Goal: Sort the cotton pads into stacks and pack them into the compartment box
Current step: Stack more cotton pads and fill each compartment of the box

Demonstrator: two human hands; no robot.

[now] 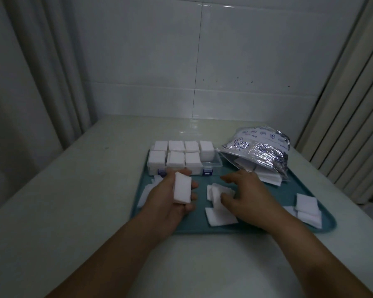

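My left hand (170, 198) grips a thick stack of white cotton pads (182, 187) above the teal tray's left part. My right hand (248, 194) reaches down onto loose cotton pads (214, 193) in the tray's middle, with its thumb and fingers curled on one of them. Another pad (219, 217) lies flat just below that hand. The clear compartment box (211, 165) stands at the tray's far edge. Several of its compartments hold white pad stacks (176, 158), and the front right compartment looks bare.
A crinkled foil bag (261, 151) lies open at the tray's far right with pads spilling out. More pads (307, 208) sit at the tray's right edge and others (146, 190) at its left. The teal tray (256, 230) rests on a pale table against a tiled wall.
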